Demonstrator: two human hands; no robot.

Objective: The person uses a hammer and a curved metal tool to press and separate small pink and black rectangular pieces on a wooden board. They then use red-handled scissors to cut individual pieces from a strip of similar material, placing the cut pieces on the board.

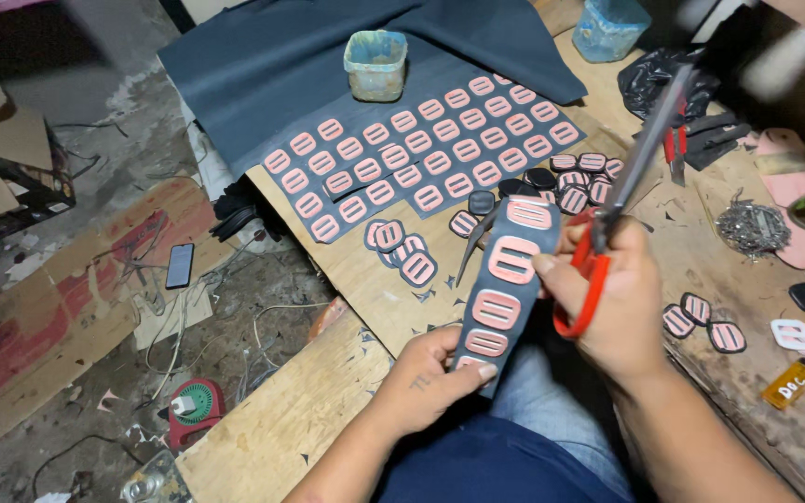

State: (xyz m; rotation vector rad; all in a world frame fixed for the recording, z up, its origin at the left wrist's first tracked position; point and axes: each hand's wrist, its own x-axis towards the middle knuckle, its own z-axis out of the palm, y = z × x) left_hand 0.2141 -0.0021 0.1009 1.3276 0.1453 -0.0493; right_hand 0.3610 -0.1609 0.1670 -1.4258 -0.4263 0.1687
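We are holding the lower end of a dark strip (pixel 507 289) of pink oval patches in our left hand (pixel 429 380), its grip closed on the strip above the bench's near edge. Our right hand (pixel 619 303) is gripping red-handled scissors (pixel 619 200), fingers through the loops, the blades standing open beside the strip's upper end. Cut patches (pixel 706 321) are lying near the bench's right edge.

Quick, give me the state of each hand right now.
Left hand: closed on the lower end of the dark strip with pink patches.
Right hand: closed on the red-handled scissors, thumb touching the strip.
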